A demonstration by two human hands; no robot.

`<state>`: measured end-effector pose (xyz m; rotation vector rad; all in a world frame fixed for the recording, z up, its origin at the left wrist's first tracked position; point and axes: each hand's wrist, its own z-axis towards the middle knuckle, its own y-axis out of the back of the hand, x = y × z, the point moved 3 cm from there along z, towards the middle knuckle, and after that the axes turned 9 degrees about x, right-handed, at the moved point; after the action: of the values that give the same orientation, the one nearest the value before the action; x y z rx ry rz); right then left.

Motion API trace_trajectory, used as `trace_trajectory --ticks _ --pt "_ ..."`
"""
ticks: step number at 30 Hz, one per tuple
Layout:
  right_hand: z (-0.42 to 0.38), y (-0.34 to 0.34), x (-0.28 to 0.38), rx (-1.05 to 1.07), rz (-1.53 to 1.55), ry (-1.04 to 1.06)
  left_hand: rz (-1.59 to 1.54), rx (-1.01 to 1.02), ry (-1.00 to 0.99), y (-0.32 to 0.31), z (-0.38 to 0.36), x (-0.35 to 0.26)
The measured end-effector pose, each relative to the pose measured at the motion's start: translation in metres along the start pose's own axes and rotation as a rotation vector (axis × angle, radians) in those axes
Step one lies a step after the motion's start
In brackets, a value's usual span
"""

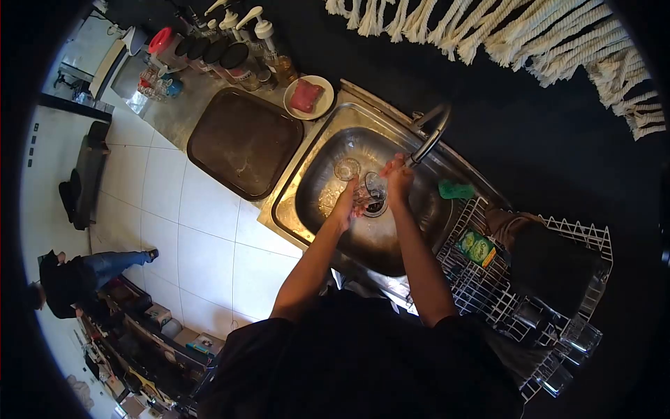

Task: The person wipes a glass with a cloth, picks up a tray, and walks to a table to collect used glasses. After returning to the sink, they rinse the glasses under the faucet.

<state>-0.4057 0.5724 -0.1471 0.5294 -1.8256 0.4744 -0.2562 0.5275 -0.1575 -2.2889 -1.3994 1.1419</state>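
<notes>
Both my hands are over the steel sink point(317, 157), under the spout of the curved tap point(431, 136). My left hand point(347, 202) and my right hand point(398, 180) together hold a clear drinking glass point(370, 193) between them. A second clear glass point(347, 168) stands in the basin just left of the hands. Water or suds lie on the basin floor to the left.
A dark tray point(244, 143) lies left of the sink, with a plate holding a red sponge point(308, 96) and several bottles point(230, 42) behind. A green scrubber point(456, 189) sits on the sink's right rim. A white wire rack point(502, 279) holds glasses point(579, 339). Another person point(77, 272) stands far left.
</notes>
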Motion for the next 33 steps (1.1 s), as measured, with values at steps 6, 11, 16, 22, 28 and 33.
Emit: trace_trajectory --ticks 6,11,16,22,28,33 --pt "0.050 0.046 0.003 -0.084 0.323 0.162 0.029 0.078 -0.031 -0.010 -0.004 -0.009" --pt "0.071 0.058 0.028 0.099 0.187 0.115 -0.155 0.151 -0.028 -0.020 -0.005 -0.009" --pt "0.031 0.054 0.042 0.183 0.060 0.036 -0.143 0.173 -0.037 -0.029 -0.013 -0.015" --pt "-0.059 0.018 0.041 0.194 -0.354 0.357 0.173 -0.117 -0.126 -0.028 0.011 -0.017" --pt "-0.075 0.023 0.010 0.166 0.131 0.135 0.572 -0.325 -0.630 -0.040 0.006 -0.030" --pt "-0.073 0.032 -0.011 0.258 0.752 -0.277 0.831 -0.118 -0.996 -0.045 -0.006 -0.032"
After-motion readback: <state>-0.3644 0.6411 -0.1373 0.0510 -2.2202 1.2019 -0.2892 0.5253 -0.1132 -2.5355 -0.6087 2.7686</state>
